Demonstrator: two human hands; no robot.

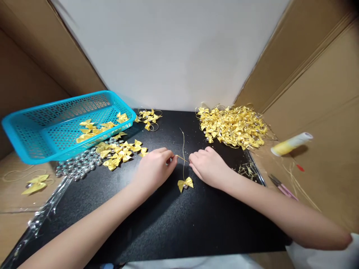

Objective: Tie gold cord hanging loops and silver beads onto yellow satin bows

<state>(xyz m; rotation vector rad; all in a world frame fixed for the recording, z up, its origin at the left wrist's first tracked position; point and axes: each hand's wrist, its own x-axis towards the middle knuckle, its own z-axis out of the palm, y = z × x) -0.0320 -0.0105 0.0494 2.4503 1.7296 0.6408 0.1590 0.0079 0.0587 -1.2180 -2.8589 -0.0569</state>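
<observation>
Near the middle of the black table (168,231), my left hand (157,166) pinches one end of a thin gold cord (181,158). The fingers of my right hand (209,166) are closed on the cord's other side, a short gap away. Another length of cord runs upward between the hands and down to a yellow bow (185,184) with a small silver bell, which lies on the table just below them. My right fingertips are partly hidden.
A blue basket (64,155) holding yellow bows stands at the left. Silver bells (80,164) and loose bows (120,155) lie beside it. At the right are a large pile of corded bows (232,127), a thread spool (291,144) and pink-handled scissors (284,188).
</observation>
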